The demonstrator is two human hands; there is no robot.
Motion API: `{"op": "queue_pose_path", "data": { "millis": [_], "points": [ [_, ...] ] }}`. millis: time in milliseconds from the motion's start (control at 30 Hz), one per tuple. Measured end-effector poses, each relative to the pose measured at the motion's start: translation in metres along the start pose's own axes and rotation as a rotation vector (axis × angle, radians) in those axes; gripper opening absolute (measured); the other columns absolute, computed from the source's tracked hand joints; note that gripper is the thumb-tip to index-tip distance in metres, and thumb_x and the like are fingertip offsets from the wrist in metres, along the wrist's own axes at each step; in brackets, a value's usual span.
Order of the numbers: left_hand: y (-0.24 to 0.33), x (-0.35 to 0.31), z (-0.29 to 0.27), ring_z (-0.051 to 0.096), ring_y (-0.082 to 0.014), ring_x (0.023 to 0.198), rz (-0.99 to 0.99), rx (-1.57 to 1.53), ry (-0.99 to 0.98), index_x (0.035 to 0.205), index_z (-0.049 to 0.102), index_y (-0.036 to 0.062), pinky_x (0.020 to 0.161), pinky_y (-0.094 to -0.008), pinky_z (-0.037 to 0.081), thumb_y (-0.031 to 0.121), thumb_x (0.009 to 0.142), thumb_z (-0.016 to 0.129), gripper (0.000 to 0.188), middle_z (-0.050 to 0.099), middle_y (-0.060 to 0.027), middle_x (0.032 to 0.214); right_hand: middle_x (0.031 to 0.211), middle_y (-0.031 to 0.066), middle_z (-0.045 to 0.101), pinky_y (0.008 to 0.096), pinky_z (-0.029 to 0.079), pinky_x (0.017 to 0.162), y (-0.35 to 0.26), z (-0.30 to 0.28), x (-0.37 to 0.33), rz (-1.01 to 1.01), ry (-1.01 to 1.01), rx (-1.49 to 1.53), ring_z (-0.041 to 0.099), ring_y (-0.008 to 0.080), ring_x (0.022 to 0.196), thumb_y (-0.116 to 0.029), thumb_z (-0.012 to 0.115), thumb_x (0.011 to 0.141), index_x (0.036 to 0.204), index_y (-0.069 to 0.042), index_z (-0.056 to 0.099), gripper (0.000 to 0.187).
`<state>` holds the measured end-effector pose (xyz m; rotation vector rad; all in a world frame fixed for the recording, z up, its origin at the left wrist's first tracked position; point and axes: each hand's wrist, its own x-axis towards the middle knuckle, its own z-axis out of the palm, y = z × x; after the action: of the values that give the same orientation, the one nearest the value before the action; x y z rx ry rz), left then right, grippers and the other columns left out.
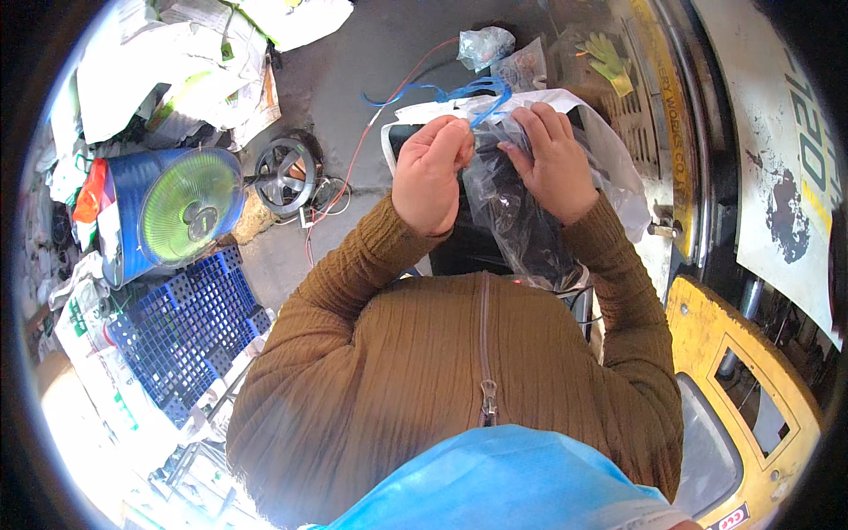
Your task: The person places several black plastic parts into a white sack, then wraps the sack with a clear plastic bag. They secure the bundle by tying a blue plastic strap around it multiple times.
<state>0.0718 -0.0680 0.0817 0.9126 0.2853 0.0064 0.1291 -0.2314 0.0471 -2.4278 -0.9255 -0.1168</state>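
Note:
My left hand (431,172) is closed in a fist, thumb on top, at the gathered neck of a clear plastic bag. A strand of blue plastic string (488,86) runs to its fingertips; the exact pinch is hidden. The clear plastic bag (521,221) has dark contents that I cannot make out and lies slanting toward my body. My right hand (556,163) is beside the left, with its fingers bent over the bag's upper part and its thumb against the film. Under both hands is a white sheet (618,163) over something black.
A green-bladed fan (190,208) stands at left above a blue plastic pallet (190,322). A dark handwheel (287,175) and a red cord (355,150) are on the grey floor. Yellow machinery (746,371) borders the right. A yellow-green glove (608,64) and crumpled clear plastic bag (485,48) lie ahead.

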Motion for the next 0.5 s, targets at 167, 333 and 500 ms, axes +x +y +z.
{"op": "queue_pose_path", "data": {
  "millis": [167, 333, 500],
  "points": [
    [0.006, 0.004, -0.009, 0.038, -0.0136, 0.06, 0.406, 0.882, -0.123, 0.068, 0.042, 0.0053, 0.062, -0.0271, 0.032, 0.008, 0.087, 0.044, 0.019, 0.039, -0.0014, 0.062, 0.115, 0.0132, 0.046, 0.0432, 0.038, 0.088, -0.009, -0.005, 0.003, 0.134, -0.058, -0.056, 0.045, 0.0317, 0.107, -0.03, 0.065, 0.076, 0.115, -0.008, 0.047, 0.048],
    [0.006, 0.02, -0.021, 0.043, -0.0165, 0.061, 0.078, 0.147, -0.051, 0.07, 0.047, 0.0031, 0.062, -0.0293, 0.036, 0.009, 0.086, 0.047, 0.018, 0.047, -0.0044, 0.065, 0.131, 0.0082, 0.037, 0.0487, 0.019, 0.1, -0.044, -0.028, -0.021, 0.0, 0.014, -0.507, 0.032, 0.0259, 0.123, -0.044, 0.064, 0.072, 0.119, -0.012, 0.048, 0.059],
    [0.009, 0.024, -0.022, 0.042, -0.0156, 0.06, 0.125, 0.153, -0.101, 0.071, 0.048, 0.0003, 0.063, -0.029, 0.037, 0.011, 0.087, 0.046, 0.02, 0.046, -0.0047, 0.065, 0.132, 0.0077, 0.037, 0.0487, 0.015, 0.104, -0.077, -0.028, -0.068, -0.083, -0.329, -0.407, 0.03, 0.0256, 0.127, -0.038, 0.063, 0.074, 0.12, -0.013, 0.05, 0.054]
  ]
}}
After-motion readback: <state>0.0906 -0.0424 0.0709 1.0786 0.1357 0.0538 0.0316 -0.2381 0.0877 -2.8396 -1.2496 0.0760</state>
